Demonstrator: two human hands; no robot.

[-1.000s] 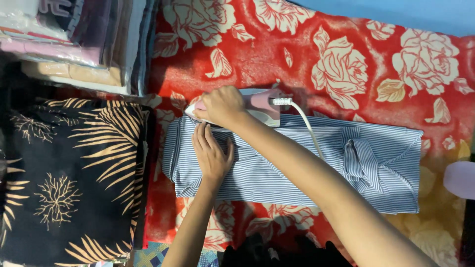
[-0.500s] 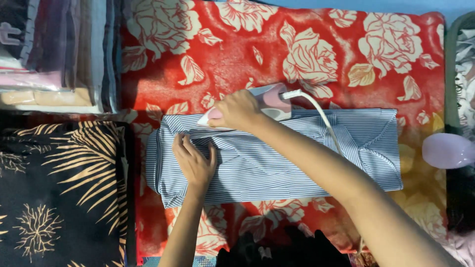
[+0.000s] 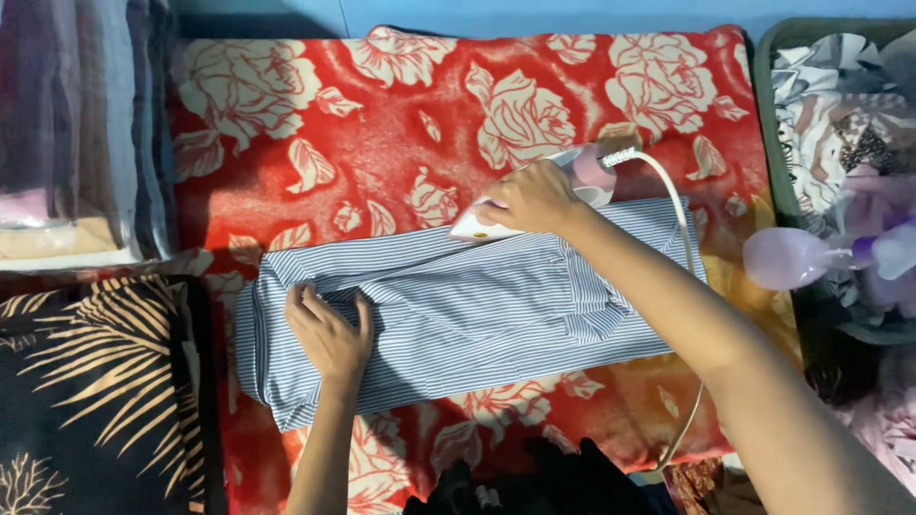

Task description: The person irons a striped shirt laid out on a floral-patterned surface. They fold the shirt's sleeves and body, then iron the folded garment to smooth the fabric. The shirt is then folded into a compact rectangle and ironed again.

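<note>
Striped blue shirt lies flat on the red rose blanket, the left hand pressing it down with fingers spread while the right hand grips the iron closed-fisted at its upper edge, mid-pressing, so the next pass probably needs slow, steady gliding.

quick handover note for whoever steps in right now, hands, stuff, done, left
Left hand: flat, palm down, pressing the blue-and-white striped shirt at its left end.
Right hand: gripping the white-and-pink electric iron at the shirt's upper edge; its white cord trails right.
Shirt lies folded lengthwise on the red rose-print blanket.
Done: shirt spread out and held.
Left: creases remain near the left hand; the lower part looks unpressed.
</note>
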